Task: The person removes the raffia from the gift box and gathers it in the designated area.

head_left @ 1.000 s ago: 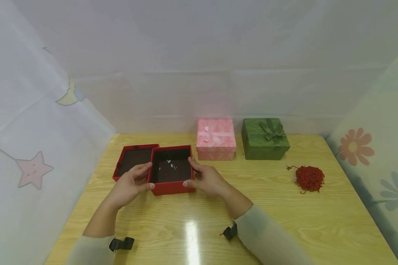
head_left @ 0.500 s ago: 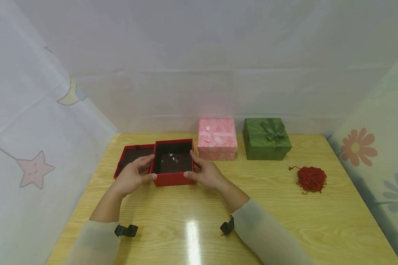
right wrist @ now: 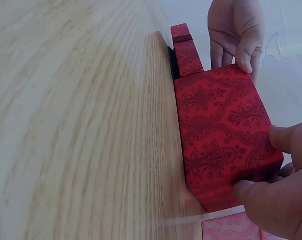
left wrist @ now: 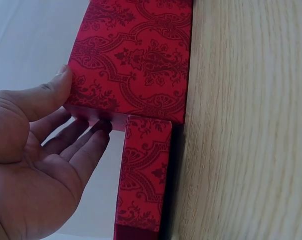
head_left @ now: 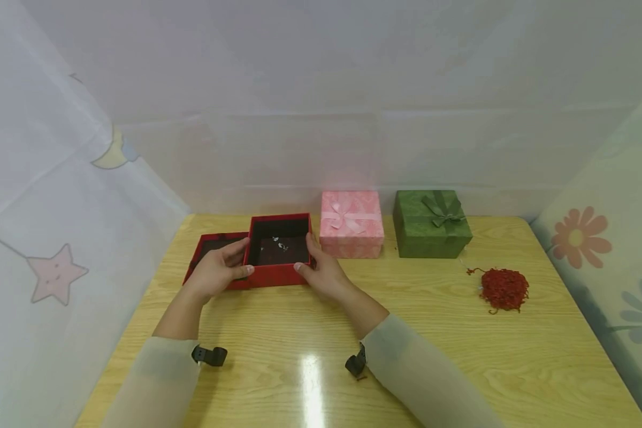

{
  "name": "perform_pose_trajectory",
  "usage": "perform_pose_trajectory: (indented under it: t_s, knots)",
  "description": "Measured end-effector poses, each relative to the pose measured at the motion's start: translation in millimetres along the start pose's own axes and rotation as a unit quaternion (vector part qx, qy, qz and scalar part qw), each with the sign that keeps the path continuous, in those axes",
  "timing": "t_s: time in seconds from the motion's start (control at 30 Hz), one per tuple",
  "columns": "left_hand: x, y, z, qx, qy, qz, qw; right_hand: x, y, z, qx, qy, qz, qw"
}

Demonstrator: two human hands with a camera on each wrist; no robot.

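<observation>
A red gift box base point(head_left: 278, 275) with a dark inside and small white specks on its floor stands open side up in the head view. My left hand point(head_left: 216, 274) grips its left side, thumb at the front corner. The right hand point(head_left: 326, 274) grips the opposite side, thumb on the front wall. A matching red lid point(head_left: 195, 257) lies inside up to the left, partly hidden by my left hand and the box base. Both wrist views show the base's patterned front wall point(left wrist: 136, 60) close against the lid's side point(left wrist: 143, 175).
A pink gift box point(head_left: 351, 229) with a bow stands just right of the red base. Farther right are a green gift box point(head_left: 432, 229) and a bundle of red, crinkled strands point(head_left: 505, 289). Fabric backdrops point(head_left: 299, 148) border the wooden table point(head_left: 417, 356).
Both hands have moved the red box base away from me, toward the table's back edge. It now stands nearly level with the pink box. The lid has not visibly moved.
</observation>
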State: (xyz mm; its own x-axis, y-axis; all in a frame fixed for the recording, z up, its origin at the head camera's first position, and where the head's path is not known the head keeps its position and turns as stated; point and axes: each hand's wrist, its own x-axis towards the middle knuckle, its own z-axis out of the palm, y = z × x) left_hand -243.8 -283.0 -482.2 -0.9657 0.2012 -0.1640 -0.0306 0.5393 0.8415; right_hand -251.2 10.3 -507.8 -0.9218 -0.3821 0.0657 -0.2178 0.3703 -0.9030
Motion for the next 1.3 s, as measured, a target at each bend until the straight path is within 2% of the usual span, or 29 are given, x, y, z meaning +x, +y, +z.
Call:
perform_pose_trajectory:
  t_s: [0.2,0.3,0.43,0.63,0.83,1.1,1.3]
  knots:
    - [8.1,-2.5,-0.4,-0.045,0.015,-0.032,0.9984,10.1,-2.8,5.6,0.021,0.006,0.023,0.999]
    - [11.3,-3.0,0.9,-0.075,0.026,-0.037,0.9962,15.3,-4.0,7.5,0.028,0.013,0.031,0.999]
    - [14.9,-3.1,4.1,-0.092,0.042,-0.037,0.9942,21.7,-5.1,8.8,0.043,0.016,0.035,0.998]
    - [23.1,-1.8,9.0,-0.093,0.065,-0.036,0.9929,31.3,-4.6,9.3,0.064,0.024,0.04,0.997]
    - [31.9,-0.5,11.6,-0.112,0.082,-0.039,0.9895,41.1,-3.9,11.2,0.058,0.03,0.049,0.997]
    - [43.7,6.1,15.4,-0.115,0.091,-0.034,0.9886,52.0,-5.1,12.0,0.044,0.044,0.063,0.996]
    - [51.8,4.9,13.7,-0.113,0.093,-0.038,0.9885,59.8,-8.3,11.7,0.065,0.04,0.075,0.994]
